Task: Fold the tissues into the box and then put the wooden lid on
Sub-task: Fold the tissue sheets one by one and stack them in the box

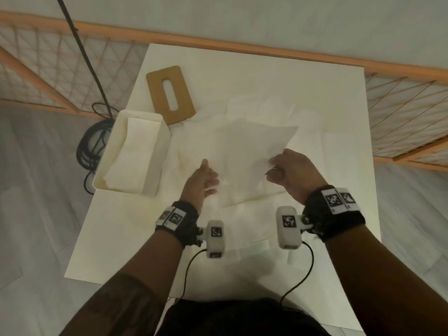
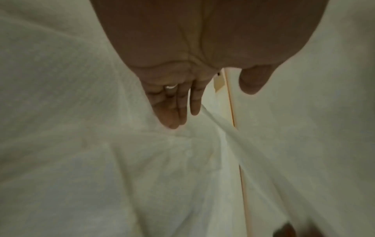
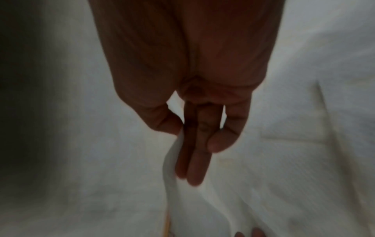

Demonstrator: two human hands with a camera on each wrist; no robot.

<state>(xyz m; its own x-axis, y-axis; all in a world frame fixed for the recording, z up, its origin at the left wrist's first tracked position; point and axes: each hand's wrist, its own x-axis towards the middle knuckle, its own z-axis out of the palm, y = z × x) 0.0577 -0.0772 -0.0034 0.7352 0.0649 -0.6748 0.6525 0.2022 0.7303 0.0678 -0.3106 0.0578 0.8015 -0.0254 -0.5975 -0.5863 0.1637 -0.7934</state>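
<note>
A white tissue sheet (image 1: 244,156) is lifted over the table's middle, above other tissues spread flat. My right hand (image 1: 288,170) pinches its right edge between thumb and fingers; the right wrist view shows the tissue (image 3: 178,160) held against the fingers (image 3: 192,160). My left hand (image 1: 203,178) has straight fingers lying against the sheet's left side; the left wrist view shows the fingers (image 2: 172,112) flat on the tissue (image 2: 121,160). At the left edge stands the white box (image 1: 160,156), open, with folded tissues (image 1: 133,154) inside. Behind it lies the wooden lid (image 1: 180,93) with an oval slot.
More tissues (image 1: 261,107) lie flat at the back of the white table (image 1: 339,214). A black cable coil (image 1: 92,146) sits on the floor left of the box. An orange rail with netting (image 1: 400,112) runs behind and to both sides.
</note>
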